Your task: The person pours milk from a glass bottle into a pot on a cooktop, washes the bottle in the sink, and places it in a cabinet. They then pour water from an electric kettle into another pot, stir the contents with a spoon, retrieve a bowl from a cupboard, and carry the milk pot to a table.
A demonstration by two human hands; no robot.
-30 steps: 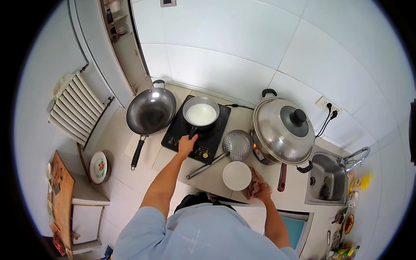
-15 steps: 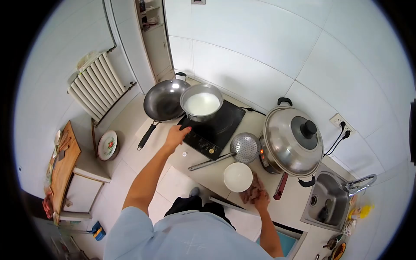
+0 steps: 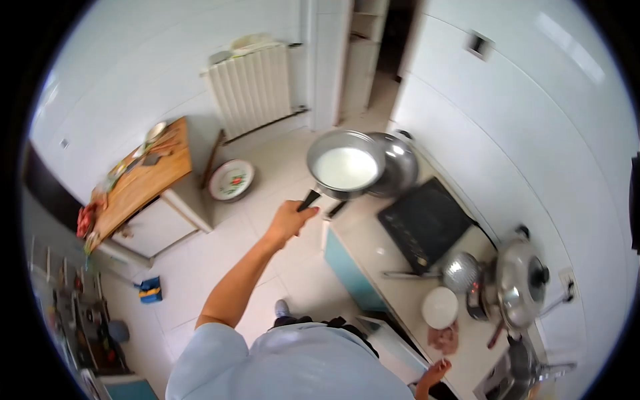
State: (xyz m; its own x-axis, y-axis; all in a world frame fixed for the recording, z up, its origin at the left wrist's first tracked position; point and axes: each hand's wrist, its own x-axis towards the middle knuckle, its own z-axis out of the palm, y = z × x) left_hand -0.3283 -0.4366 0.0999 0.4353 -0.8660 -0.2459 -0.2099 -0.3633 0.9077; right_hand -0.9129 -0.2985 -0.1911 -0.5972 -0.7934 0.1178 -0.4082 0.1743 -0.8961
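My left hand grips the black handle of a saucepan of white liquid, held up left of the black induction cooktop. Behind the saucepan, partly covered by it, is a wok. Near the counter's front edge is my right hand, small and blurred, its fingers not clear. A crumpled brownish cloth lies just beyond it, touching a white bowl. A perforated ladle rests between the bowl and the cooktop.
A large lidded steamer pot stands at the right, near the sink. On the left are a wooden-topped cabinet, a radiator and a floral basin. A blue dustpan is on the floor.
The saucepan has been lifted off the cooktop and carried left in my left hand. My right hand has let go of the cloth. The view has turned left.
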